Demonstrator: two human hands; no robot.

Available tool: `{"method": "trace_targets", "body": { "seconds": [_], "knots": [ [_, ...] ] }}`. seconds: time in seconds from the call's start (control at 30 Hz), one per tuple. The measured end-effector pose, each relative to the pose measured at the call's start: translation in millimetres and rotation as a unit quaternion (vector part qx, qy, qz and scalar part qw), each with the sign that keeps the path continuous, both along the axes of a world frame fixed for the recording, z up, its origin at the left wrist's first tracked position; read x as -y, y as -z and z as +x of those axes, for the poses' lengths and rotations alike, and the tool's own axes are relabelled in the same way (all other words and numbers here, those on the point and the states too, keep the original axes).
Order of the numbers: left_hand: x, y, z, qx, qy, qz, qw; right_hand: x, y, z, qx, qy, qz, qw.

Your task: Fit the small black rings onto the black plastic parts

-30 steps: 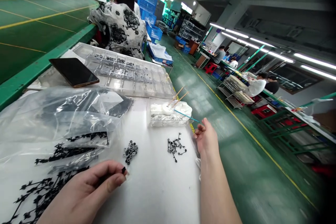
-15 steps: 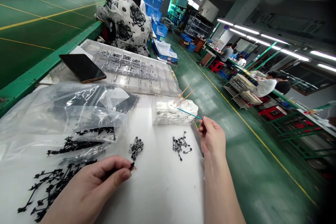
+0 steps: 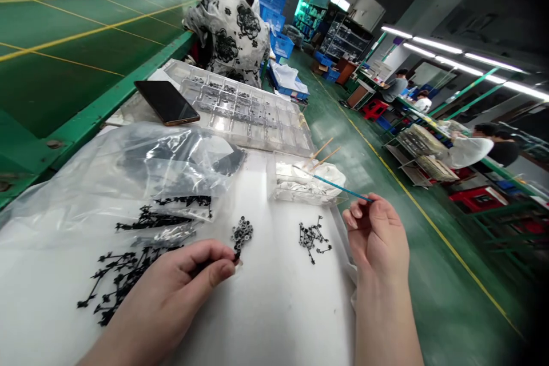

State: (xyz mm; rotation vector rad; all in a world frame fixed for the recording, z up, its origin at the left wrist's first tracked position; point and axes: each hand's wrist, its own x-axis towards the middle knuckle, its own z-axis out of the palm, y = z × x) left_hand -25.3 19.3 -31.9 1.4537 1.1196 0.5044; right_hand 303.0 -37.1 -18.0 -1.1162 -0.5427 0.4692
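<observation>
Bench (image 3: 274,309) | L hand (image 3: 171,291) pinches blk part (image 3: 236,255) | R hand (image 3: 380,237) grips swab (image 3: 338,187) (tray (image 3: 295,197) behind)

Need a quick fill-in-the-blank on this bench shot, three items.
1. The right hand holds a thin ___ stick.
2. The left hand pinches a small ___ part.
3. The dark ___ lies just left of the clear compartment tray.
Missing words: blue; black; phone.
</observation>
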Motion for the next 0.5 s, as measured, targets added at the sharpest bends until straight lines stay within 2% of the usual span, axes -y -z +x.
{"method": "trace_targets", "body": {
  "seconds": [0.23,0.37,0.5],
  "knots": [
    [-4.4,-0.3,-3.5,0.052,0.008,0.012,0.999,5.4,5.2,-35.4,0.062,-0.131,0.015,0.989],
    [-2.2,-5.5,-1.7,0.060,-0.027,-0.018,0.998,7.1,5.1,-41.3,0.079,-0.167,0.000,0.983],
    [-0.8,-10.7,0.2,0.062,-0.032,-0.030,0.997,7.3,6.0,-41.4,0.092,-0.186,0.004,0.978]
  ]
}}
